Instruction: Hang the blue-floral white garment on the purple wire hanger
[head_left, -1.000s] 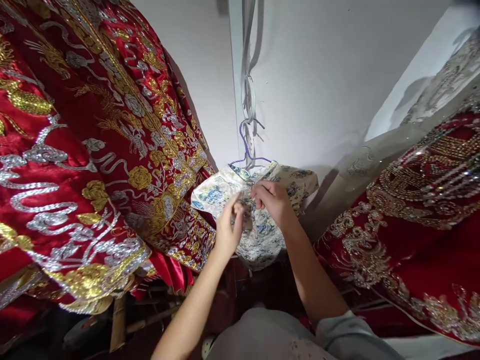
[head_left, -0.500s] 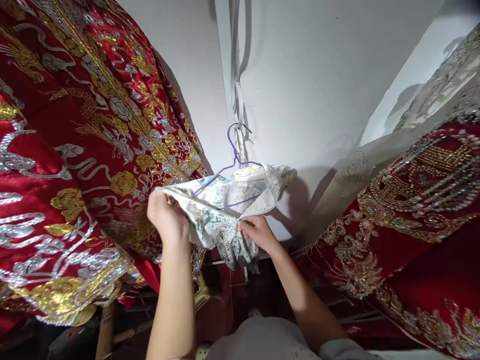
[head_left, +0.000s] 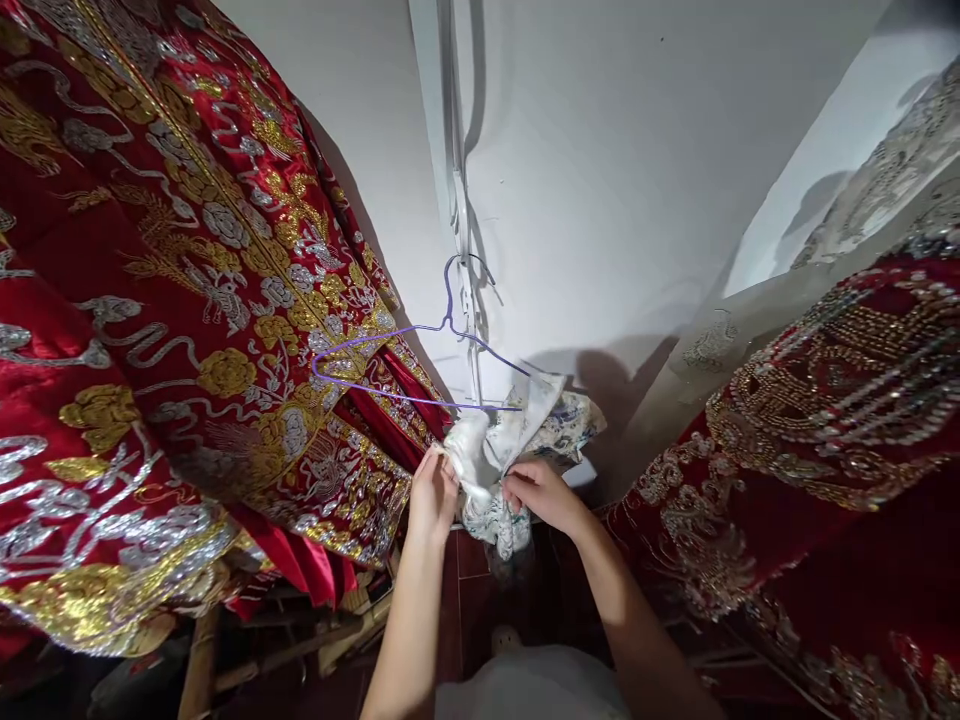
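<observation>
A purple clothes hanger (head_left: 375, 395) hangs by its hook from a white strap. Its left arm is bare, while the right end runs into a white floral-print garment (head_left: 570, 425). My left hand (head_left: 435, 492) pinches the garment's bunched white edge below the hanger's lower bar. Close by, my right hand (head_left: 541, 492) is closed on another edge of the same cloth, near its middle. The rest of the garment hangs crumpled beneath and between both hands. Its full shape is hidden in the folds.
A red gown with gold and silver embroidery (head_left: 225, 300) fills the left side. Another beaded red gown (head_left: 810, 440) hangs at the right. The white strap (head_left: 459, 180) runs down the pale wall (head_left: 600, 150). Wooden poles (head_left: 199, 660) lie low at the left.
The garment's left side has come off the hanger's left arm. My left hand has moved right and down with that cloth, close to my right hand, which has lowered slightly.
</observation>
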